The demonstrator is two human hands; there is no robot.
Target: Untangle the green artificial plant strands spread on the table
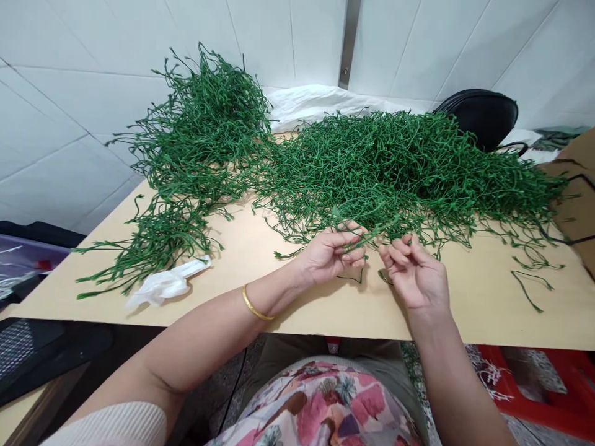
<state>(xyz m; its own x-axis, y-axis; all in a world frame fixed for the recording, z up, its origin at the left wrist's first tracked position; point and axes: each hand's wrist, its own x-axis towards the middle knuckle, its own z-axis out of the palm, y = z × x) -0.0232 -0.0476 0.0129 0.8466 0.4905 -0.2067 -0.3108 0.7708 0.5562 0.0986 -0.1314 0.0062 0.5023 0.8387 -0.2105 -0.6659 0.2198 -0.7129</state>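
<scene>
Thin green plastic stems lie in a big tangled pile (395, 161) across the back of the table, with another heap (209, 118) at the back left. At the front edge of the big pile, my left hand (332, 251) is closed on a green stem (367, 238) that slants up to the right. Close by on the right, my right hand (416, 272) is closed, its thumb and fingertips pinched at green strands; which strands it grips is hard to make out. A few loose stems lie under and between the hands.
A crumpled white tissue (165, 285) lies at the table's left front. Behind the pile stand a black rounded case (486, 114) and white plastic sheeting (316, 102). A cardboard box (576, 161) is at the right. Below the table's front edge is a red stool (497, 396).
</scene>
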